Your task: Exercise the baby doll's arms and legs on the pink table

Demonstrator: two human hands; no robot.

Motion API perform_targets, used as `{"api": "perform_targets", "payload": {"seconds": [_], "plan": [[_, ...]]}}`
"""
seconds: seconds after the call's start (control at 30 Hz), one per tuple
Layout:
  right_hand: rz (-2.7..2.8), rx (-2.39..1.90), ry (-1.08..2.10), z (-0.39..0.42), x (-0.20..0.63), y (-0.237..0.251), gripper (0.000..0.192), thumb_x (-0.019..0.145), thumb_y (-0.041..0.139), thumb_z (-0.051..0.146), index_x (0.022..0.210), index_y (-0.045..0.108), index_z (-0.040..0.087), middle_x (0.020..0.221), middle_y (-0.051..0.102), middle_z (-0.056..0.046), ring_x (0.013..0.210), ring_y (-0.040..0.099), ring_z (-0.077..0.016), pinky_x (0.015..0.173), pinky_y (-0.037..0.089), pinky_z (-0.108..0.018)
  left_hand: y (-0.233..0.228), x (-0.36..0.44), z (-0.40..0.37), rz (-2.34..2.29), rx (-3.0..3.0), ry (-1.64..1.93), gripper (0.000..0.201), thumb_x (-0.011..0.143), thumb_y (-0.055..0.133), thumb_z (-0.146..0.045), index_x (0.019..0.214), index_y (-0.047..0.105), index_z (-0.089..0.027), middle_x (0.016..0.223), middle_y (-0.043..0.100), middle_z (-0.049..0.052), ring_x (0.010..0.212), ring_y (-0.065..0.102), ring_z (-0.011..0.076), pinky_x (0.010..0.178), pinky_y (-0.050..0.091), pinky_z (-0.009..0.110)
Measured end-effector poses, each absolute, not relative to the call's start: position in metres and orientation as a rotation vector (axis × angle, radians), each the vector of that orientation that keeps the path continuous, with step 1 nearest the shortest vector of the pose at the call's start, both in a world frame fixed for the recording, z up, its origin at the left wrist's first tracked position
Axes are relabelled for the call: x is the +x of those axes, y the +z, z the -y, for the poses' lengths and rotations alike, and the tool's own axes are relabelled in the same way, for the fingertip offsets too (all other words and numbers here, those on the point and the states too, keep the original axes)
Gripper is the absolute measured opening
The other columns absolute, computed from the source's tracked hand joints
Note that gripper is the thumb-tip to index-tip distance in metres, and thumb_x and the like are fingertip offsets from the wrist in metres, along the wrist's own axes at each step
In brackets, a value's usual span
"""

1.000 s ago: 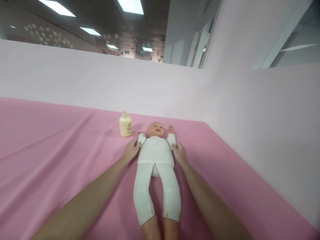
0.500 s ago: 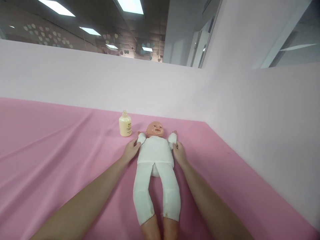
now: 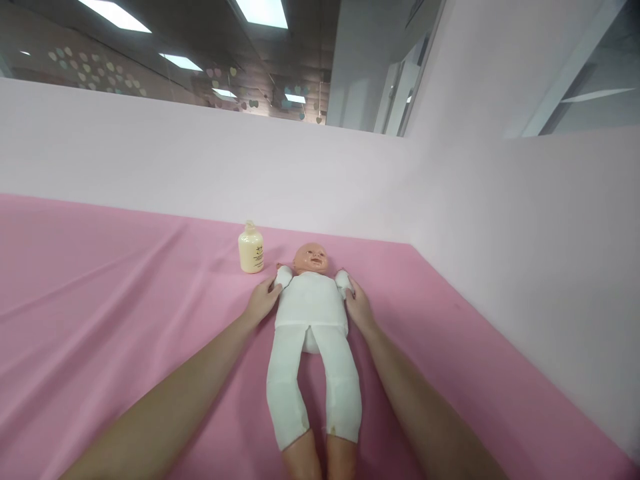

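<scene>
A baby doll with a white cloth body lies on its back on a pink sheet, its head away from me and its feet cut off by the lower edge of the view. Both its arms are bent up beside the head. My left hand grips the doll's arm on the left, thumb on top. On the other side, my right hand has its fingers closed around the doll's other arm. A pump bottle of pale yellow liquid stands upright just left of the doll's head.
White walls rise behind and to the right of the pink surface and meet in a corner. Above the back wall, a window shows ceiling lights and heart-shaped decorations. Folds run through the sheet at the left.
The doll's arm in my right hand has tilted slightly inward, towards the doll's head. My left hand, the doll's body and the bottle have barely moved.
</scene>
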State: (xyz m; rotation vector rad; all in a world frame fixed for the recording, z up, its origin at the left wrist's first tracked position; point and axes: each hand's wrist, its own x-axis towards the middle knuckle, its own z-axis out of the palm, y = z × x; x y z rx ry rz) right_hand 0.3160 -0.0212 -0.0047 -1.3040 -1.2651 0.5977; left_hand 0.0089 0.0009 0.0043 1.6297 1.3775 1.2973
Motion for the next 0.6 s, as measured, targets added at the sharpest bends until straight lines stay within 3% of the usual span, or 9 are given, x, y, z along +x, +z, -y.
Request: {"api": "perform_targets", "payload": {"seconds": [0.3, 0.47, 0.6], "plan": [[1.228, -1.298, 0.627, 0.018, 0.318, -0.0068, 0.059, 0.081, 0.064, 0.034, 0.14, 0.068, 0.026, 0.153, 0.066, -0.007, 0.146, 0.057, -0.0287, 0.129, 0.038, -0.049, 0.0024, 0.0077, -0.0025, -1.355, 1.563, 1.299, 0.052, 0.082, 0.071, -0.036, 0.132, 0.074, -0.023, 0.13, 0.078, 0.011, 0.121, 0.07, 0.0335, 0.113, 0.049, 0.049], [1.086, -1.126, 0.758, 0.0129, 0.3201, -0.0059, 0.064, 0.069, 0.067, 0.029, 0.133, 0.066, 0.024, 0.147, 0.069, -0.009, 0.136, 0.065, -0.0274, 0.118, 0.05, -0.046, 0.002, 0.0079, -0.0032, -1.201, 1.447, 1.383, 0.059, 0.075, 0.073, -0.029, 0.133, 0.07, -0.021, 0.139, 0.073, 0.014, 0.126, 0.068, 0.0327, 0.112, 0.05, 0.049], [0.981, -1.051, 0.87, 0.0118, 0.3207, -0.0045, 0.044, 0.06, 0.066, 0.026, 0.103, 0.069, 0.024, 0.109, 0.081, -0.006, 0.102, 0.075, -0.0255, 0.092, 0.06, -0.04, -0.0025, 0.0096, -0.0064, -1.104, 1.371, 1.457, 0.041, 0.067, 0.072, -0.027, 0.107, 0.072, -0.02, 0.116, 0.079, 0.012, 0.11, 0.072, 0.0306, 0.099, 0.056, 0.047]]}}
